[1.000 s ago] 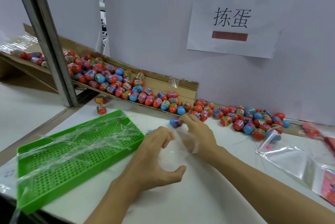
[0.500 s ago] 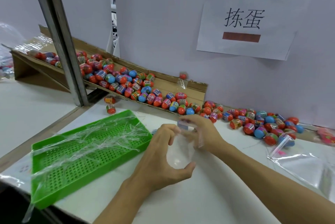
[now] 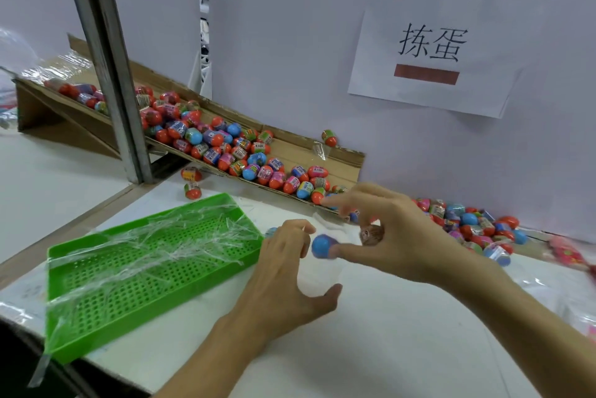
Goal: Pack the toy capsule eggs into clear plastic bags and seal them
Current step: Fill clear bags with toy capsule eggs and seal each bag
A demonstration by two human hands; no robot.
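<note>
Head view shows the loading step: left hand pinches the clear bag open above the surface while right hand grips a blue egg at its mouth, needing release inside.

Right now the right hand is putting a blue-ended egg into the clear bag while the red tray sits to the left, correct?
Not quite: the tray is green, not red, as the head view shows. The right hand does hold a blue-ended egg at the clear bag.

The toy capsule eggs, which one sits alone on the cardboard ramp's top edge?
The green-and-red capsule egg perched by itself on the ramp's upper rim against the wall, apart from the mass of eggs lower down.
</note>
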